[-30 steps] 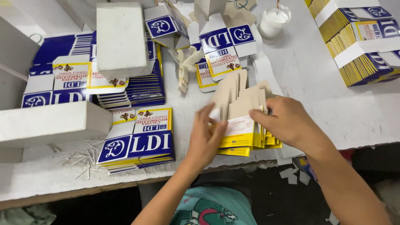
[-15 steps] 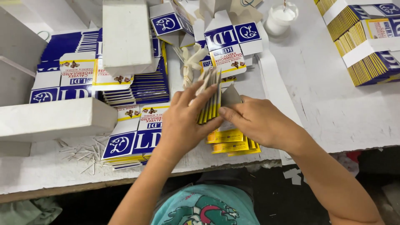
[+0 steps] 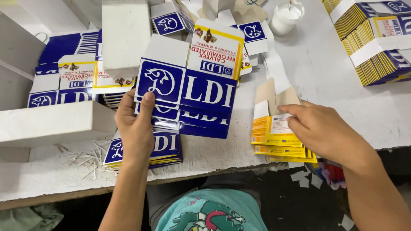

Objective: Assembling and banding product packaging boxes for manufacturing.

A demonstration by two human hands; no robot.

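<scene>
Left hand (image 3: 137, 128): grasping a fanned batch of flat blue-and-white printed carton blanks (image 3: 188, 92), raised just above the white worktable (image 3: 325, 81).
Right hand (image 3: 327, 130): fingers pressed on a low stack of yellow-and-brown flat cartons (image 3: 278, 137) at the table edge, not clenched.
Done: banded bundles of yellow-edged cartons (image 3: 372, 38) far right.
Left: loose blue blanks (image 3: 147, 149) below.

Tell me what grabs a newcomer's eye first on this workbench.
The left hand lifts a fanned batch of blue-and-white flat cartons at the centre. To the right, the right hand rests on a yellow carton stack at the table edge. Banded bundles sit top right.
</scene>
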